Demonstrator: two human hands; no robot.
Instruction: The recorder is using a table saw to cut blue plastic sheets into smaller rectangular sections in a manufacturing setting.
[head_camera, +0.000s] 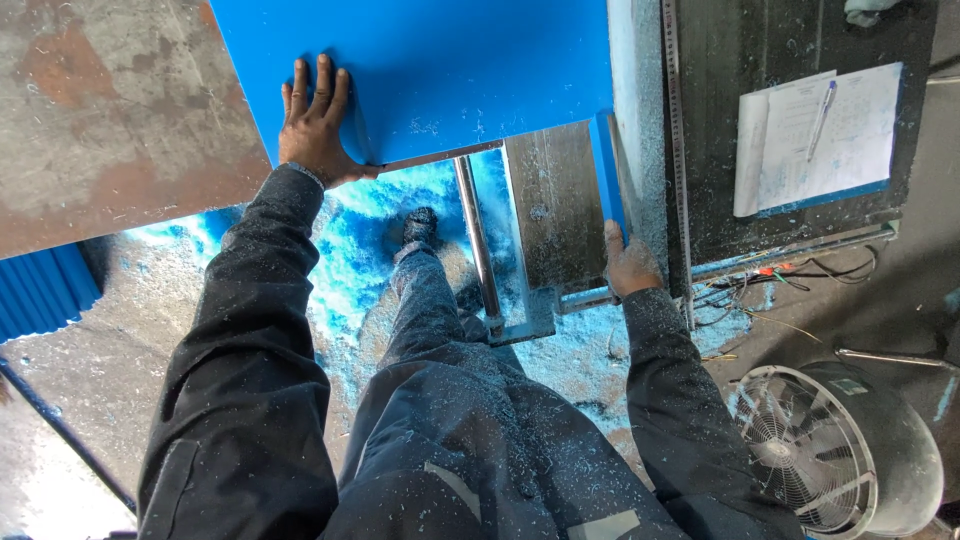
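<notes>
From the head camera, your left hand (315, 125) lies flat and released, fingers spread, pressing down on the near left corner of the big blue sheet (430, 70). That sheet rests on the steel bench (110, 110) and runs off the top of the view; its near edge hangs over the gap in front of you.

Your right hand (630, 265) is clenched around the near end of a narrow blue strip (606, 165), which stands on edge between the grey metal plate (555, 200) and the dusty fence (638, 110) with the long steel ruler (677, 150) just beside it. The strip's far end meets the right edge of the big sheet.

A round steel bar (476, 240) runs toward you under the sheet's edge, down to a bracket beside your knee. Blue shavings (350, 240) cover the floor around your boot (418, 228) and speckle both dark sleeves.

To the right, a clipboard with papers (815, 135) and a pen (822, 112) sits on the dark surface. A round fan (835, 450) stands on the floor at lower right, with loose wires (760, 290) near it.
</notes>
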